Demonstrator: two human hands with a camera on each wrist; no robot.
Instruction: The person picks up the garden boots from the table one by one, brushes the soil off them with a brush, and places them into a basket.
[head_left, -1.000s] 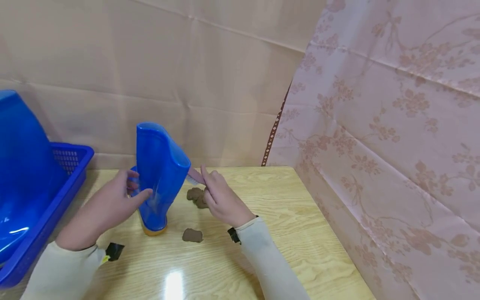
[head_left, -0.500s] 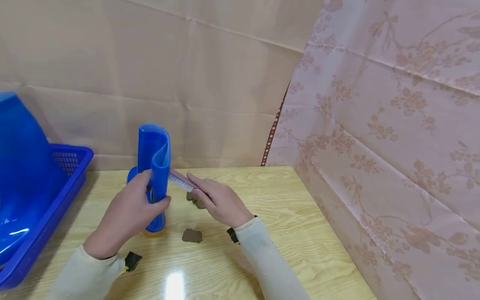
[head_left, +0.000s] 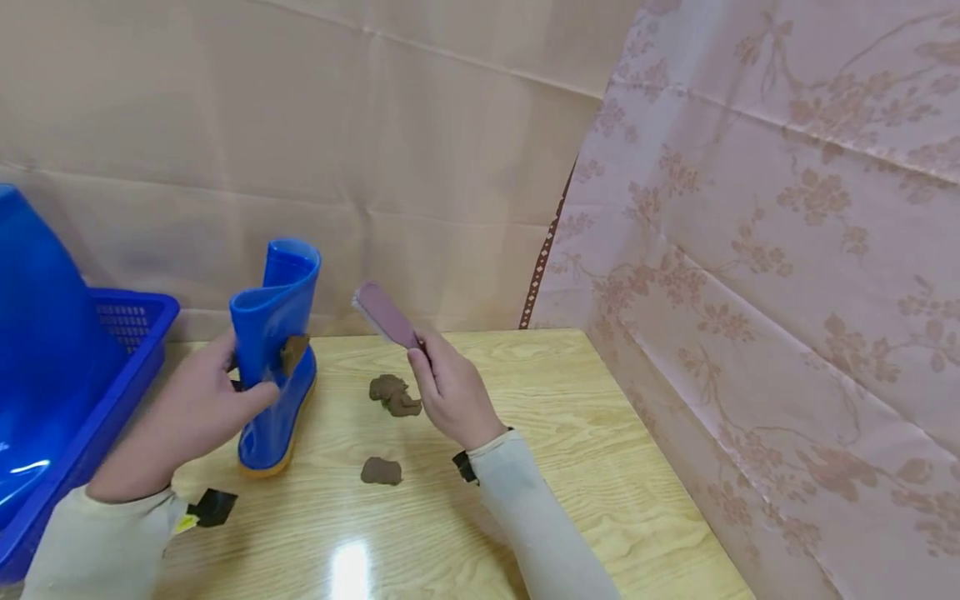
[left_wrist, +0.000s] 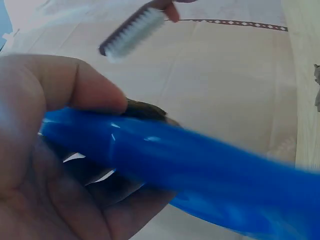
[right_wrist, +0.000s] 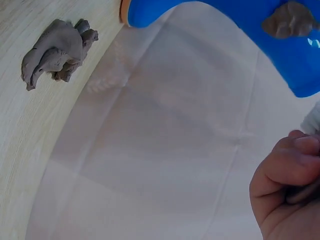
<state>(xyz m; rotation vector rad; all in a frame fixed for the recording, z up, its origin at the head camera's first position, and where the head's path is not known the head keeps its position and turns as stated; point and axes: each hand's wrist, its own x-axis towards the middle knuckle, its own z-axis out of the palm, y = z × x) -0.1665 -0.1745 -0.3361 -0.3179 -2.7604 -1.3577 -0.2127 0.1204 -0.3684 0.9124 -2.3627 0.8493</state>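
Note:
A blue rain boot with an orange sole stands on the table, its toe pointing away from me. My left hand grips its shaft, thumb on one side and fingers round the other; the opening is squeezed out of shape. A brown clay-like lump sticks to the boot's side, also visible in the right wrist view. My right hand holds a scrubbing brush with a mauve back by its handle, apart from the boot. White bristles show in the left wrist view.
Brown clay-like clumps and a flatter brown piece lie on the wooden table right of the boot. At the left stands a blue plastic basket with another large blue boot in it. Cloth curtains hang behind and right.
My left hand lets go, then grips the boot's shaft and turns it, bringing the lump on its side into view. My right hand lifts the brush away from the boot.

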